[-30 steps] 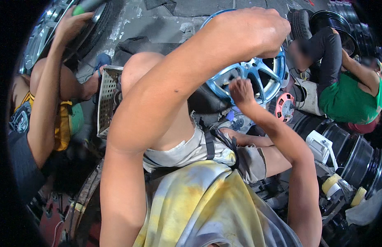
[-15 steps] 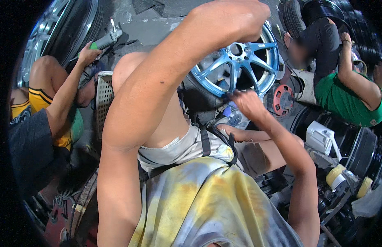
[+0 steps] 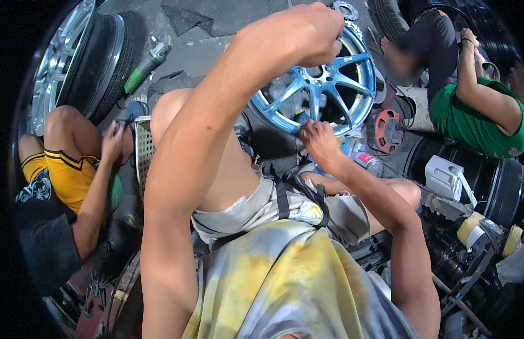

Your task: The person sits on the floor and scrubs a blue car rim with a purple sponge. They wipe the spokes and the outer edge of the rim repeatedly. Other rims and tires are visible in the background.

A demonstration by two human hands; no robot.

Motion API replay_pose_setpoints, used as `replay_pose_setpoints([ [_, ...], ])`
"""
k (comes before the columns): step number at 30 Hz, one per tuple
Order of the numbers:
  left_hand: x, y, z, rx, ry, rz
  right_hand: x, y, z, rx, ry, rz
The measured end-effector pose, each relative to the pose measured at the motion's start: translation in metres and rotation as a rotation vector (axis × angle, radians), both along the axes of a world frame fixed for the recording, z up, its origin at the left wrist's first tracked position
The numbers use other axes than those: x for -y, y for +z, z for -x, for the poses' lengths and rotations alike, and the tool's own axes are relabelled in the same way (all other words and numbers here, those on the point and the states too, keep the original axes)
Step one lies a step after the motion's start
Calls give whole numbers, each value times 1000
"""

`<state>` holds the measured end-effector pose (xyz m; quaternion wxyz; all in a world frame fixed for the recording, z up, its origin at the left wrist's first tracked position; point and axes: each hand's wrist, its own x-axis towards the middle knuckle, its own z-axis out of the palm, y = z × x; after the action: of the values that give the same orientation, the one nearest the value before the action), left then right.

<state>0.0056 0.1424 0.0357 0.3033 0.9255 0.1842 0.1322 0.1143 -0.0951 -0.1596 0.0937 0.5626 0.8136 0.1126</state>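
A blue multi-spoke wheel rim (image 3: 324,90) stands tilted in front of me. My left hand (image 3: 321,37) reaches across to its far upper edge, fingers curled closed round the rim; part of that edge is hidden behind the hand. My right hand (image 3: 318,137) is closed at the near lower edge of the rim. Beside its fingertips shows a small dark-blue piece (image 3: 302,117), too little to name, and what the fingers hold is mostly hidden.
At left, a co-worker sits near an angle grinder (image 3: 148,65) and a tyre (image 3: 112,62). A perforated crate (image 3: 142,147) stands by my left knee. A red reel (image 3: 388,131), a can (image 3: 368,163) and a white jug (image 3: 442,178) lie to the right, near a green-shirted person.
The co-worker at left has let go of the angle grinder, which now lies on the floor. The rim and both my hands appear slightly farther left, and a can shows beside my right forearm.
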Motion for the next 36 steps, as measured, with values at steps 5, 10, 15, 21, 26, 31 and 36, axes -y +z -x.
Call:
replay_pose_setpoints([
  [5, -5, 15, 17, -79, 51, -17, 27, 21, -5, -269, -276, 215],
  [10, -3, 15, 4, -76, 42, -29, 1, -5, -13, -650, -668, -84],
  [15, 0, 22, -5, -186, 53, -15, -9, -20, -13, -867, -814, -247],
  [21, -6, -12, -12, -97, 16, -181, -56, -43, -17, -1036, -1010, -332],
  [26, -2, -6, -17, -181, 63, -189, -38, -31, -13, -969, -972, -310],
  [31, -3, 2, -12, -178, 71, -118, -55, -39, -29, -803, -838, -228],
  [36, -7, 13, 1, -151, 61, -93, -67, -42, -11, -884, -746, -254],
])
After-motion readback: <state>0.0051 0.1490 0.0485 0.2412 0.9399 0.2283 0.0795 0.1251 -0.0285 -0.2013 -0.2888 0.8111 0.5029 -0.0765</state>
